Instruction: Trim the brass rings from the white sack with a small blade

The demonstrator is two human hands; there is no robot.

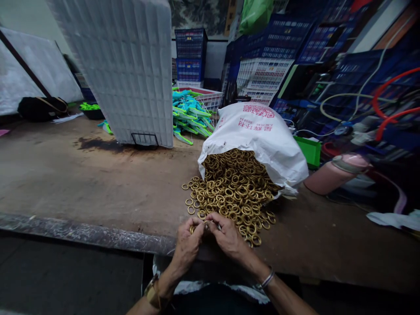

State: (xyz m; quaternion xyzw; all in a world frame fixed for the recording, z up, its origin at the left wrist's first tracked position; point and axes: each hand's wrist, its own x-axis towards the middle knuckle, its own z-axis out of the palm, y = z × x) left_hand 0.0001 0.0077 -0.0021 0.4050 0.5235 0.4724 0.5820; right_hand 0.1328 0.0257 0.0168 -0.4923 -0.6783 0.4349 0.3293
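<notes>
Near the table's front edge, my left hand (188, 239) and my right hand (227, 234) meet with fingertips pinched almost together. A brass-coloured ring (192, 229) shows between the fingers of my left hand. My right hand is closed too, and a bit of a ring peeks out at its fingers, mostly covered by them. Just beyond my hands lies a heap of brass-coloured rings (229, 197). It spills from the open mouth of a white woven sack (252, 131) lying on its side, with red print on it.
A tall white ribbed panel (141, 78) stands on the wooden table (98, 183) at the left. Behind it are turquoise and lime-green plastic pieces (193, 116). A pink bottle (337, 173) lies to the right, by a green tray (308, 151). Blue crates (190, 54) are stacked behind.
</notes>
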